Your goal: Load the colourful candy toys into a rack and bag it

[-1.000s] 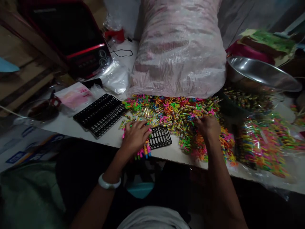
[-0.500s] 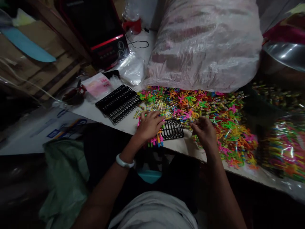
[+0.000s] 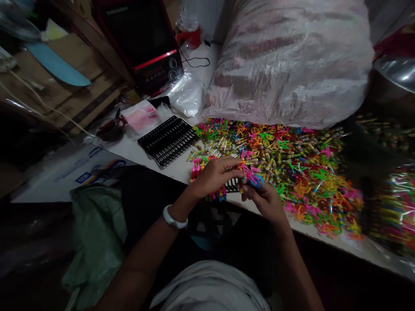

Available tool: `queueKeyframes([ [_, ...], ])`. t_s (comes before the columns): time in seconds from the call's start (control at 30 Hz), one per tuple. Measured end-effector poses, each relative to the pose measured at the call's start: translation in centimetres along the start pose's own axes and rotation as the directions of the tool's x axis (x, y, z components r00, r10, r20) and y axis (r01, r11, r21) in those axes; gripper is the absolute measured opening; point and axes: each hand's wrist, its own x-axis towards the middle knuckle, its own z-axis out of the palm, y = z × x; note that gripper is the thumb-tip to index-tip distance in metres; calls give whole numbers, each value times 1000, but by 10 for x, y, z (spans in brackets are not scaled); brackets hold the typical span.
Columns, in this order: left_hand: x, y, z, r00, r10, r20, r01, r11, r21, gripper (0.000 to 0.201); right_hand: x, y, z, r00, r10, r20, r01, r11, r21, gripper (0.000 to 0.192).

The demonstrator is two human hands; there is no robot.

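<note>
Over a black slotted rack (image 3: 232, 185), my left hand (image 3: 214, 175) is closed, its thumb and fingers pinching at small pink plastic toys (image 3: 250, 173). My right hand (image 3: 264, 202) meets it from the right, fingers closed near a small toy with a blue round top (image 3: 257, 181); the exact grip is partly hidden. Bright toys in pink, orange and blue (image 3: 196, 167) sit in the rack's left part, half covered by my left hand. A wide pile of similar colourful toys with patterned sticks (image 3: 292, 166) spreads behind and to the right.
Stacked black slotted racks (image 3: 168, 140) lie left on the white table. A large plastic-wrapped bundle (image 3: 292, 60) stands behind the pile. Beyond are a red-trimmed black device (image 3: 145, 47) and clear plastic bags (image 3: 188, 97). A filled clear bag (image 3: 402, 203) sits far right.
My right hand has moved left from the pile to my left hand, with a blue-topped toy now by its fingers. My left hand has lifted off the filled rack and shifted right. The view has shifted slightly.
</note>
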Motion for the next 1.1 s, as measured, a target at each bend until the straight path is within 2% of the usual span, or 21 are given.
queueKeyframes([
  [0.17,2,-6,0,994,110,19,-111,979,171,15,1,4,4,993,-21,-112,8,993,-114,23],
  [0.3,5,-14,0,974,191,126,-216,946,241,18,1,12,6,991,-30,-131,10,988,-151,21],
  [0.5,4,-25,-6,937,166,307,-292,855,429,16,0,41,17,995,-21,-98,2,983,-182,18],
  [0.6,2,-24,-10,923,166,348,-329,808,488,15,-3,57,27,988,-37,-149,8,981,-191,20],
  [0.77,3,-26,-16,952,123,281,-262,801,539,23,-5,67,43,977,24,-213,-50,992,-116,24],
  [0.9,2,-36,-13,951,50,306,-219,807,549,26,-3,72,46,973,37,-226,-61,993,-99,24],
  [1.0,-1,-39,-11,951,19,308,-192,817,544,27,-5,77,46,977,11,-212,-44,987,-153,28],
  [1.1,-2,-38,-10,954,15,299,-182,821,541,29,-8,82,46,977,-78,-197,19,958,-287,27],
])
